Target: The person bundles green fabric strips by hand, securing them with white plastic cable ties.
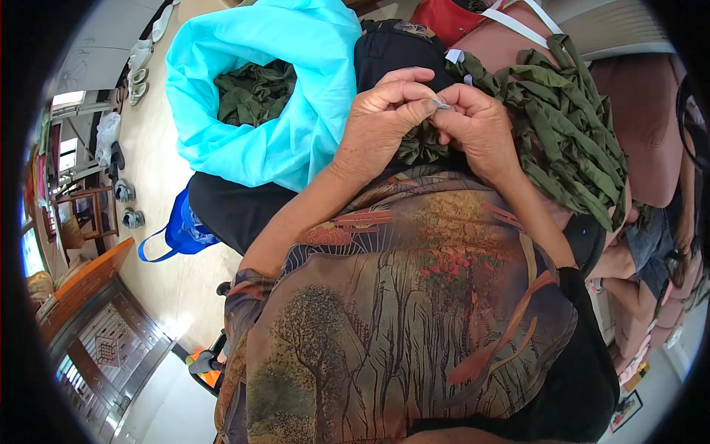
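My left hand (386, 115) and my right hand (479, 129) meet above my lap, thumbs and forefingers pinched together. Between the fingertips shows a small whitish-grey piece (441, 105), too small to name. A bunch of dark green cloth (421, 146) hangs just below the fingers. To the right of my right hand lies a heap of dark green fabric strips (566, 126), with a small white tag (455, 56) at its upper left. Left of my left hand stands a turquoise cloth bag (318, 118), its edge rolled back, holding crumpled dark green cloth (255, 92).
The green strips rest on a pinkish-brown sofa (629, 96). A red bag (447, 21) with white straps lies beyond them. A blue bag (181, 222) is on the floor by my leg. Another person's legs (629, 285) show at the right. Several shoes (133, 217) stand at the left.
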The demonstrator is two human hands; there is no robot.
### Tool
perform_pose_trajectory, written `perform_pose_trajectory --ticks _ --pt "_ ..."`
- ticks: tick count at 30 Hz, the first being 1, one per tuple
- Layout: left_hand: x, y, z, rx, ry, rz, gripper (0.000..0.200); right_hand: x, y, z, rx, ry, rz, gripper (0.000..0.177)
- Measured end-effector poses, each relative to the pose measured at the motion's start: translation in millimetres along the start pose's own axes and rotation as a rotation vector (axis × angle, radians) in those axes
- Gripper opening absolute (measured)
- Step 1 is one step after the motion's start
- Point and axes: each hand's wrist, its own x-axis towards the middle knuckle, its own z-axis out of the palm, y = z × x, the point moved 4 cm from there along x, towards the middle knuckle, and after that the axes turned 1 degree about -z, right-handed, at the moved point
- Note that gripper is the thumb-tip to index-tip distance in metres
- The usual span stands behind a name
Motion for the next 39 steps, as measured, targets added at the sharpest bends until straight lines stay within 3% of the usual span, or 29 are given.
perform_pose_trajectory --ticks 10,13,16,19,22,25,28,31,34,39 --pt "1.9 -0.2 1.4 -0.194 -0.016 -0.103 0.009 1.0 -2.2 3.2 0.002 -0.009 -0.029 0.011" --pt "1.2 -0.3 5.1 -0.185 -0.024 -0.122 0.015 4.1 8.4 2.4 -0.083 -0.010 -0.076 0.012" --pt "-2.4 6.0 6.0 -0.334 0.050 -0.196 0.027 2.4 8.0 0.8 0.027 0.078 -0.024 0.012" --pt "-7.4 6.3 3.1 -0.090 -0.035 -0.173 0.036 2.2 6.6 -3.2 0.096 0.125 -0.058 0.010" --pt "-7.4 2.9 -0.4 0.160 -0.061 -0.117 0.035 3.8 9.6 -2.8 0.041 0.123 -0.143 0.008" --pt "-6.9 14.3 -1.2 0.603 -0.092 0.037 0.029 0.9 4.5 -4.5 0.048 0.148 -0.167 0.007" --pt "-8.4 21.9 1.2 0.648 -0.073 0.064 0.023 4.0 14.6 -11.8 0.304 0.178 -0.130 0.006" --pt "-10.9 14.1 -7.2 0.477 -0.067 -0.118 0.018 4.4 17.4 -18.4 0.619 0.163 -0.170 0.008" --pt "-13.9 3.9 -13.6 0.323 -0.050 -0.149 0.018 -0.1 17.1 -17.9 0.781 0.126 -0.142 0.009" --pt "-14.1 -0.6 -16.6 -0.412 0.038 -0.264 0.018 -6.0 17.7 -10.4 0.841 -0.089 -0.099 0.008"
